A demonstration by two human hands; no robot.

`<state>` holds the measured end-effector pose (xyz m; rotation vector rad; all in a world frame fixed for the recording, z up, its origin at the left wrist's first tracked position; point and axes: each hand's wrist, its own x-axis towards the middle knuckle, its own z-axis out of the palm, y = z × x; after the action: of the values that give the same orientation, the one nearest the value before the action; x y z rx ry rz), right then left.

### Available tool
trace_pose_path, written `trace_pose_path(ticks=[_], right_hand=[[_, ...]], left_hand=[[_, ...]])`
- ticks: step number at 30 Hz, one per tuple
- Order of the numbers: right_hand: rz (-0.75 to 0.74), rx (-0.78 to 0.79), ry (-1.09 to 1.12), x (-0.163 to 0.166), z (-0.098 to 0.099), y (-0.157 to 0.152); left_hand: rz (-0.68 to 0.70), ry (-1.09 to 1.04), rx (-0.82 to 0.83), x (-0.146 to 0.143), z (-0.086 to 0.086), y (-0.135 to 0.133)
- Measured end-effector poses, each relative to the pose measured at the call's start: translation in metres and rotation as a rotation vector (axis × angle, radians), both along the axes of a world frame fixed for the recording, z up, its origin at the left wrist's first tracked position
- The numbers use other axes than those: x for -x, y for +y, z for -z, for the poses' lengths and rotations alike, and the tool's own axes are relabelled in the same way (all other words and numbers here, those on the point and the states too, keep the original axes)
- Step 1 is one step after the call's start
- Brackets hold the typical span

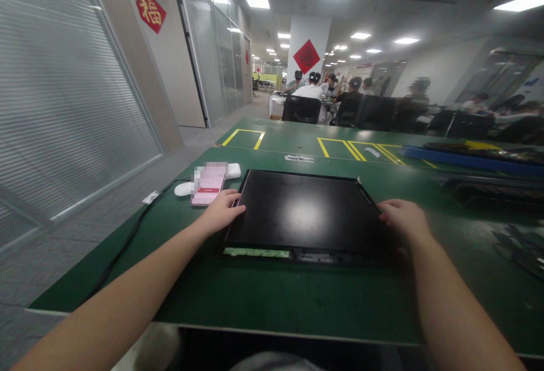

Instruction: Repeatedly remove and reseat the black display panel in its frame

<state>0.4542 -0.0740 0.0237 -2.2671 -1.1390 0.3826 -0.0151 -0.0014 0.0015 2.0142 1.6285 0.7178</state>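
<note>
A black LCD screen panel [272, 207] lies flat on the green table, its middle reflecting a ceiling light. Along its near edge runs a green circuit board strip [257, 252]. My left hand [221, 210] is closed on the panel's left edge, thumb over the frame. On the opposite side my right hand [403, 218] grips the right edge with bent fingers; some fingertips are hidden behind the hand. Just beyond my left hand lies a pink-screened phone [208, 187] on a white object [183, 190], partly covered by it.
The green table [272, 303] carries yellow tape outlines [244, 131] at its far side. Dark frames rest on a blue tray [467, 158] to the right, with blurred dark parts [521, 249] nearer. A black cable [127, 241] runs along the left. People sit beyond.
</note>
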Motion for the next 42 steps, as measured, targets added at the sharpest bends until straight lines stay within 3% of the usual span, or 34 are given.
trace_pose_path(ticks=[18,42], right_hand=[[0.014,-0.057,0.072,-0.008,0.007,0.004],[-0.008,-0.073,0.078,-0.018,0.015,0.008]], left_hand=[[0.039,-0.02,-0.024,0.005,0.008,0.004],[0.072,0.126,-0.05,0.003,0.002,0.001]])
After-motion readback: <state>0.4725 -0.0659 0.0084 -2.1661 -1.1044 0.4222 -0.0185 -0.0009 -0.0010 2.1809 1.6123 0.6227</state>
